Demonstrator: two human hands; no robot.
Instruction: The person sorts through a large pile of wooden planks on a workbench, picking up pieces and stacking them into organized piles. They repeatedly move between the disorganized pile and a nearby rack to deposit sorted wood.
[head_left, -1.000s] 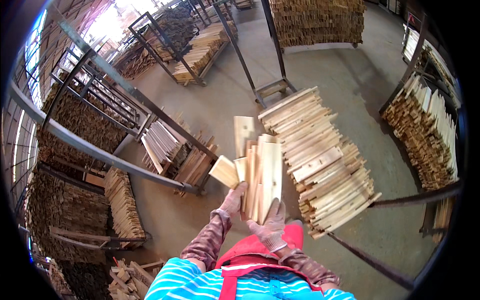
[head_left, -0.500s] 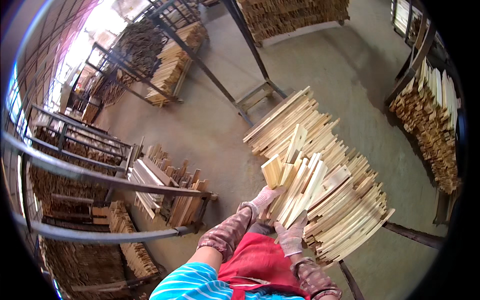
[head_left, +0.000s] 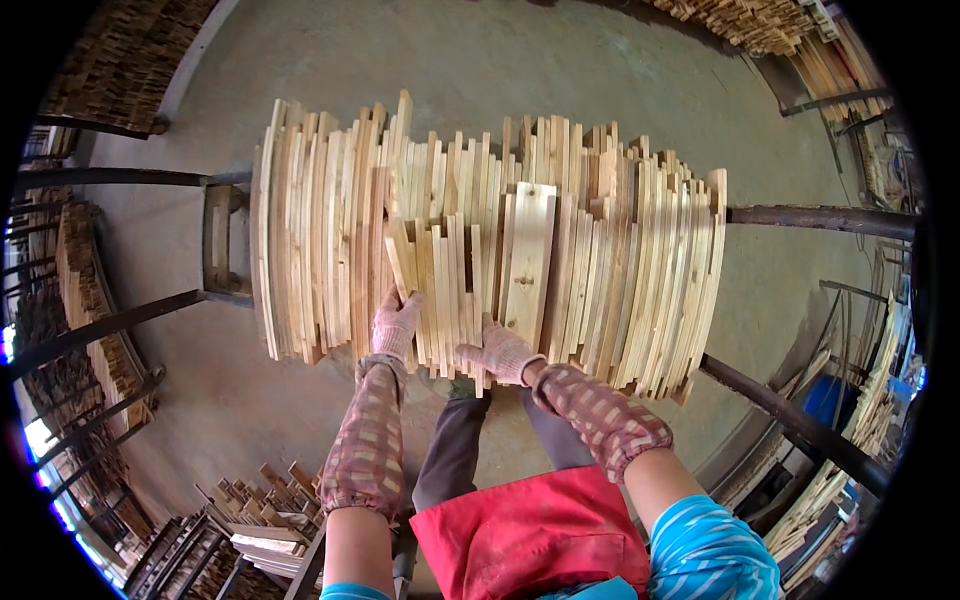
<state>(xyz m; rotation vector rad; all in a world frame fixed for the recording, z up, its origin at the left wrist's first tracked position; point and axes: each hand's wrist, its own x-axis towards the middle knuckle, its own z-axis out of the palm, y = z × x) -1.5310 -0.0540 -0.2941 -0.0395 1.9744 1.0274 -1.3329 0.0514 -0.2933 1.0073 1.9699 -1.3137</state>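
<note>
Both arms reached forward, the gloved left hand (head_left: 395,325) and right hand (head_left: 500,350) with fingers grasping the near ends of a bundle of short wooden slats (head_left: 470,275), which lay atop the large slat stack (head_left: 620,270) on the metal rack (head_left: 820,215).

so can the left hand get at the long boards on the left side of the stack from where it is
Probably yes. The left hand grips the near end of the bundle of short boards, right beside the long boards, with nothing between. It would have to let go first.

both gloved hands (left hand (head_left: 396,325), right hand (head_left: 500,350)) outstretched, gripping.
</note>
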